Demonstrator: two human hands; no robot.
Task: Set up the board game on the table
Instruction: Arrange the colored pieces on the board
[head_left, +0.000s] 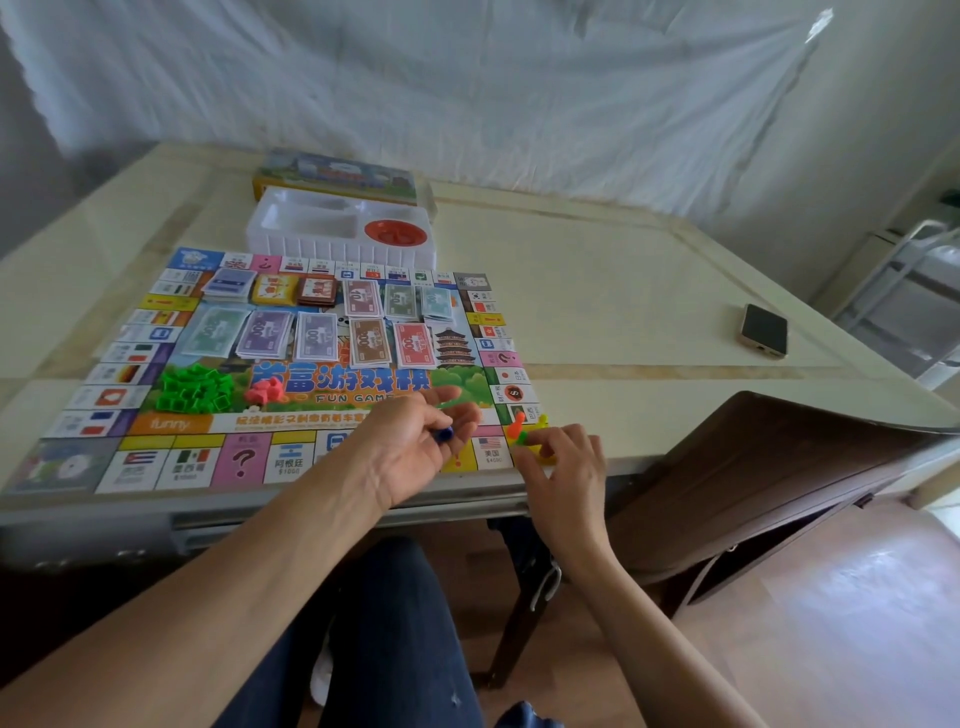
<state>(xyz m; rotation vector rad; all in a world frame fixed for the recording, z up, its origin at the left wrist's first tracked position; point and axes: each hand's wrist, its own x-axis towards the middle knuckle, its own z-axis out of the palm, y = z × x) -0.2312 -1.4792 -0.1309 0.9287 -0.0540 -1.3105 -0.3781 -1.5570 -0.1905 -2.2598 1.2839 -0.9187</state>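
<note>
The colourful game board (156, 457) lies flat on the table near its front edge. Stacks of paper money (317, 338) and card piles (275, 290) fill its middle. A heap of green houses (195, 389) and some red pieces (266, 391) sit lower left of centre. My left hand (410, 447) hovers over the board's near edge and holds a blue pawn (443, 434) in its curled fingers. My right hand (561, 462) pinches a green pawn (521, 439) at the board's near right corner, beside an orange pawn (517, 423) and a yellow pawn (543, 421).
Behind the board sits a white plastic tray (291, 228) with a red disc (396, 233), and the game box (337, 174) behind that. A phone (763, 331) lies on the table at the right. A dark chair (779, 478) stands at the table's right corner.
</note>
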